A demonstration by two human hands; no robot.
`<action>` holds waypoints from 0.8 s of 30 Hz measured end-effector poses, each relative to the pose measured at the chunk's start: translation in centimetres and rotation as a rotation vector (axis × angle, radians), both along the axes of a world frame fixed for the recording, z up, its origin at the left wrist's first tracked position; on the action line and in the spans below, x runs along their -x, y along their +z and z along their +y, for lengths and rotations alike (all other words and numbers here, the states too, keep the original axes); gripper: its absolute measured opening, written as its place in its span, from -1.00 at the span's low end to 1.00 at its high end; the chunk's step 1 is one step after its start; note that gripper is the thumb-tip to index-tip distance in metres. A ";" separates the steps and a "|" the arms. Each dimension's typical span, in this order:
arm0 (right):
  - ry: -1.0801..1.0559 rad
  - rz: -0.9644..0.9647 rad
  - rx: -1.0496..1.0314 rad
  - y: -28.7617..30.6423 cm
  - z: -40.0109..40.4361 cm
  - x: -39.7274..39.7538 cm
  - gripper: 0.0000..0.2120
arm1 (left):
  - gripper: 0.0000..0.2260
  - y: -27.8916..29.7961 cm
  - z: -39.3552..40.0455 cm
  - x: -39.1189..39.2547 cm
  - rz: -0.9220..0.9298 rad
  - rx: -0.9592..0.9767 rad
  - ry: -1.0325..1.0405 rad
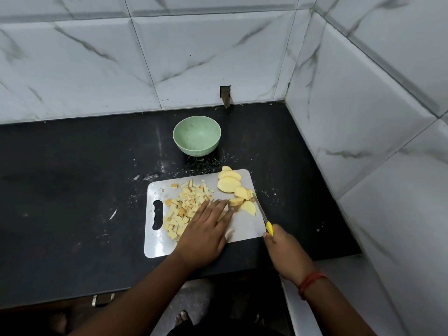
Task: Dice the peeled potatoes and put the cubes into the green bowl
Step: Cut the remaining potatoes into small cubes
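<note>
Head view looks down on a black worktop (72,190) set into a corner of white marble-patterned wall tiles (194,57). At the middle lies a pale grey cutting board (244,229) with a handle slot at its nine o'clock edge. On the board's nine o'clock half sits a heap of potato cubes (184,209), pale yellow, small and uneven, a few showing browner faces. Toward the board's one o'clock corner lies a row of potato slices (229,184), smooth, pale yellow ovals that overlap one another, the farthest one hanging over the board's edge. A few thicker cut pieces (248,207) lie just below them at three o'clock.

The left hand (206,229) rests flat on the board, fingers straight and together, its fingertips touching the edge of the cube heap and a partly cut piece. It grasps nothing. The right hand (278,248), at the board's four o'clock corner, is clenched round the yellow handle of a knife (263,214); the thin blade runs up toward the slices, its tip just beside them. A red thread band (310,281) circles the right wrist.

The green bowl (196,137) stands upright on the worktop at twelve o'clock from the board, well apart from it, pale mint, with no cubes inside. White specks dot the worktop between bowl and board. No writing or brand mark can be read anywhere.
</note>
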State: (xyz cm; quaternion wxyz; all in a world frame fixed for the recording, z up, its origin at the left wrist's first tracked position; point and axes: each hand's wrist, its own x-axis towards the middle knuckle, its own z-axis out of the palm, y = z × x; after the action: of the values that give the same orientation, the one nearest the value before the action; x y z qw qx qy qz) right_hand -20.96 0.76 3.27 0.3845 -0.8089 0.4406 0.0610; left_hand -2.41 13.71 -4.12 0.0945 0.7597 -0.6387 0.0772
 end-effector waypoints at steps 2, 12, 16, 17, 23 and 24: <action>0.017 0.004 0.005 -0.2 -0.2 -0.5 -0.81 | -0.47 0.4 -1.4 0.6 0.019 -0.038 0.022; 0.105 0.132 0.007 -1.0 -0.1 -1.6 -0.84 | -0.49 -0.9 -1.2 1.1 0.030 -0.081 0.010; 0.115 0.146 -0.017 -1.0 -0.2 -2.0 -0.83 | -0.47 -0.6 -2.1 1.2 0.046 -0.114 0.058; 0.123 0.152 -0.023 -0.9 -0.2 -2.2 -0.83 | -0.46 -0.5 -2.3 1.2 0.046 -0.121 0.073; 0.156 0.198 -0.098 0.3 -0.1 -1.8 -0.82 | -0.57 -0.6 -1.8 0.4 0.122 -0.048 0.019; 0.151 0.199 -0.125 0.5 -0.1 -1.7 -0.80 | -0.58 -0.7 -1.7 0.1 0.147 -0.061 -0.009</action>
State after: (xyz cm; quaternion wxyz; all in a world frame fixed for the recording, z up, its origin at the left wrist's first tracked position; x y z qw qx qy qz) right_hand -19.31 0.62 3.81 0.3827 -0.8043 0.4097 0.1970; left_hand -2.54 12.00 -4.80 0.1184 0.7631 -0.6353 0.0015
